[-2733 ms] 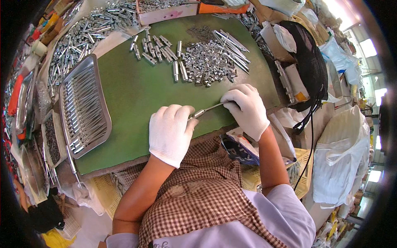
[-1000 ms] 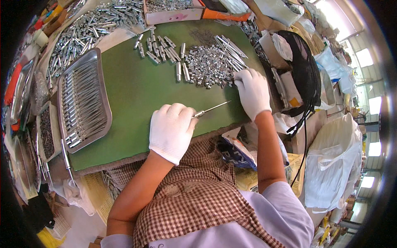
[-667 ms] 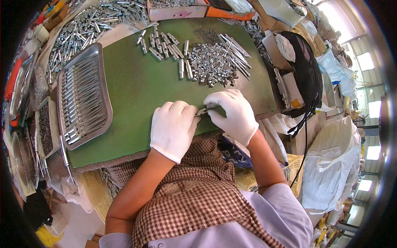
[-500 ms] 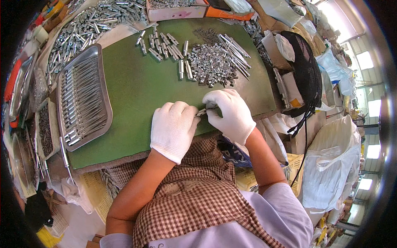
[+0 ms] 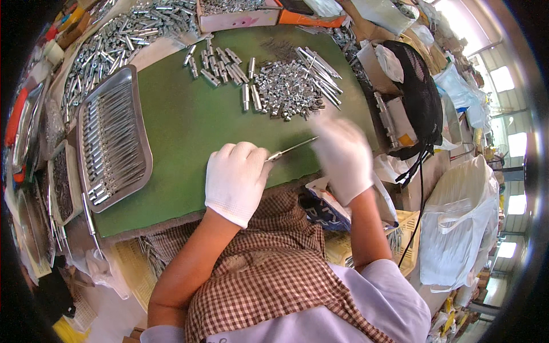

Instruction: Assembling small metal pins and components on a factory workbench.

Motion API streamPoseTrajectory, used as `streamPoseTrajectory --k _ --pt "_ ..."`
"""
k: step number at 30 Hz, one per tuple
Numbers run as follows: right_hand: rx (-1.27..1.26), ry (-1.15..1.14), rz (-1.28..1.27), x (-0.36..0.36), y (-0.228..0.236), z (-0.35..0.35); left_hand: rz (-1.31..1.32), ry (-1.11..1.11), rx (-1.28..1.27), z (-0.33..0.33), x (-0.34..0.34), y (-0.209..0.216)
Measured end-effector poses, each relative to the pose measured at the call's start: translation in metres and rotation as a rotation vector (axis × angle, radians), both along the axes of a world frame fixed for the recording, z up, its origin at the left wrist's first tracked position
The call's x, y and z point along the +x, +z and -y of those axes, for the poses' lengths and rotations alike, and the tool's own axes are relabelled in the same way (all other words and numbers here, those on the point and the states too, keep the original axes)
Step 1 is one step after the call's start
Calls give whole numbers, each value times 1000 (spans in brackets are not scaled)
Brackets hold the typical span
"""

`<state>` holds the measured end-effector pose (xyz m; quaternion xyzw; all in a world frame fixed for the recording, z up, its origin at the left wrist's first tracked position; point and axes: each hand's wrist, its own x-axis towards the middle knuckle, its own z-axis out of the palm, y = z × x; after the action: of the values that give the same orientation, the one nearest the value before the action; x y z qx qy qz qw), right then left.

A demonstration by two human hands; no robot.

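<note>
I have a slim metal piece (image 5: pixel 294 147), a short shiny barrel with a thin rod, over the near part of the green surface (image 5: pixel 189 131), its rod aimed toward two o'clock. My left hand (image 5: pixel 235 182), white-gloved, sits at its eight o'clock end, gripping the barrel between thumb and fingers. My right hand (image 5: pixel 343 160), also gloved, is smeared by blur near the rod's tip, toward three; I can't tell whether it touches the rod, or whether its fingers are closed or loose. At twelve I see a pile of small metal fittings (image 5: pixel 287 86), with a bundle of long rods (image 5: pixel 320 77) just beside it at one. Loose cylinders (image 5: pixel 222 67) lie at eleven, a pink box (image 5: pixel 240 20) beyond them. At nine, a metal tray (image 5: pixel 147 166) holds a row of rod-ended pieces. Further out, a large heap of metal parts (image 5: pixel 128 40) spreads at ten, and a black mesh bag (image 5: pixel 420 86) sits at two.
</note>
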<state>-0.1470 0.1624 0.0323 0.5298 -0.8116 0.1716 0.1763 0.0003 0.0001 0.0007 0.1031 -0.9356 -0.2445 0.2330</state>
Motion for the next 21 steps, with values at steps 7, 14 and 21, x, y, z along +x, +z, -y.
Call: streamPoseTrajectory --k 7,14,21 --pt "277 -866 167 -110 -17 -85 17 8 -22 -4 -4 -1" --pt "-139 -122 149 29 0 -37 -1 27 -51 -3 3 -2" --pt "-291 -270 436 72 -5 -28 -10 7 -55 -3 1 -1"
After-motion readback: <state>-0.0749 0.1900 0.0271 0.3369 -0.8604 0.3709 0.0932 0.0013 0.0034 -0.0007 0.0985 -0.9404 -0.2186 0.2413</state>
